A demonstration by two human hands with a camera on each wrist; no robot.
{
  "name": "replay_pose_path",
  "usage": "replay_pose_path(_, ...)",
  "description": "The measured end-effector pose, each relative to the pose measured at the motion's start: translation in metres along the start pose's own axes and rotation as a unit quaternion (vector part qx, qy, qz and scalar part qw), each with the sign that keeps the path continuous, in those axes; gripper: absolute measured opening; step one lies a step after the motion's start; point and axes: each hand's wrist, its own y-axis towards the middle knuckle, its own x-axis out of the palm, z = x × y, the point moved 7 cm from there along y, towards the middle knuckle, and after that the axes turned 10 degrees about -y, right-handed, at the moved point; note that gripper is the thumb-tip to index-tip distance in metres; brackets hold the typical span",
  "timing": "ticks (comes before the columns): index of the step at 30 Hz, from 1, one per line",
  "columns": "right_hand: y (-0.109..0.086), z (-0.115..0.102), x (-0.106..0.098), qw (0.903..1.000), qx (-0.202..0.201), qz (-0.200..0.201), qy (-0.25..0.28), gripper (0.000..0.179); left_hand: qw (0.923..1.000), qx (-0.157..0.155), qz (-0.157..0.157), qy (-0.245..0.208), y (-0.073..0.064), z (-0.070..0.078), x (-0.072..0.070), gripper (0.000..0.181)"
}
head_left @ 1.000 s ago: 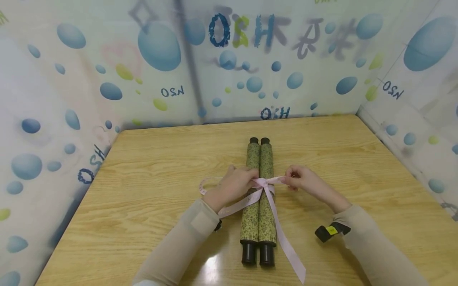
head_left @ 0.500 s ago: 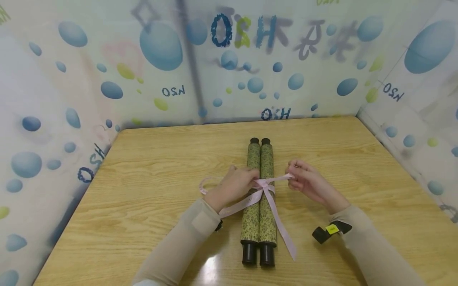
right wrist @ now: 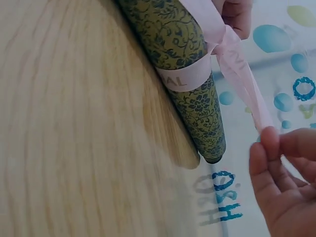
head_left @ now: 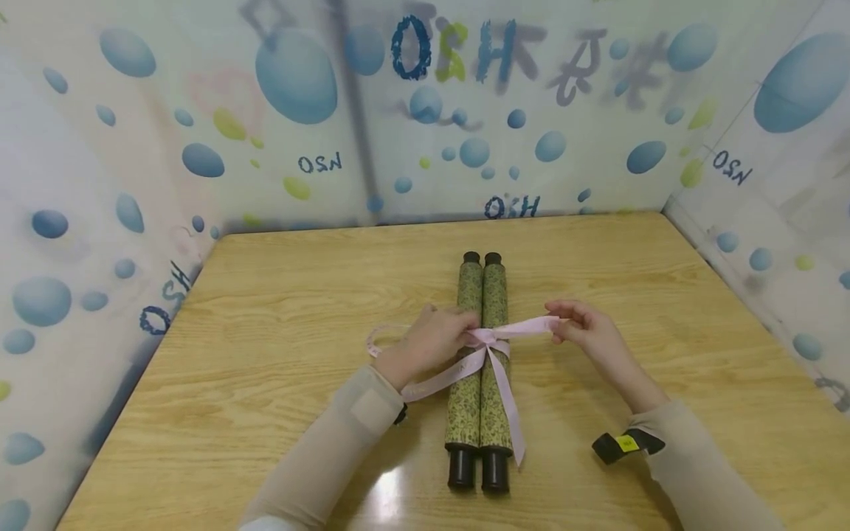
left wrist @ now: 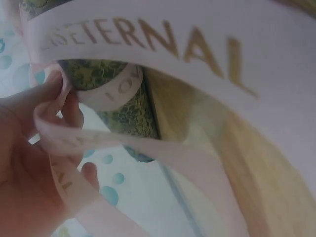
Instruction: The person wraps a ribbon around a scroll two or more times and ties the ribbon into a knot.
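Note:
Two rolled scrolls (head_left: 463,417) lie side by side on the table, covered in green-gold floral cloth with black end knobs. A pink ribbon (head_left: 508,402) with gold lettering wraps their middle and crosses in a knot on top. Just left of the knot, my left hand (head_left: 425,343) pinches the ribbon between thumb and fingers; the left wrist view shows ribbon looped by those fingers. Out to the right, my right hand (head_left: 591,335) pinches another stretch of ribbon, held taut from the knot. One tail hangs toward the scrolls' near ends, and a loop lies left, partly behind my left forearm.
The wood-grain table (head_left: 299,295) extends around the scrolls on all sides. Behind it and at both sides stand pale walls (head_left: 425,177) printed with blue and green drops. A black strap (head_left: 624,445) with a yellow tag is on my right wrist.
My right hand has moved to the right, drawing out a longer stretch of ribbon. The tail near the lower knobs has become shorter. My left hand stays beside the knot.

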Motion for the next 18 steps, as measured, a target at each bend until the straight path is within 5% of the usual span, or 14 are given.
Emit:
replay_pose_path(5,-0.01,-0.001,-0.002,0.999,0.011,-0.009,-0.043,0.041,0.9981,-0.03,-0.05,-0.017,-0.009,-0.013,-0.001,0.012)
replay_pose_path(8,-0.014,-0.001,-0.006,0.9983,0.019,0.005,-0.055,0.04,0.9946,-0.038,-0.067,-0.069,-0.017,-0.027,-0.003,0.015)
replay_pose_path(13,-0.02,0.002,-0.01,0.9972,0.052,0.027,-0.047,0.044,0.9722,-0.076,-0.079,-0.207,-0.034,-0.052,-0.016,0.024)
replay_pose_path(18,-0.024,0.008,-0.007,0.9961,0.084,0.02,-0.016,0.047,0.9566,-0.115,-0.08,-0.256,-0.046,-0.07,-0.027,0.025)
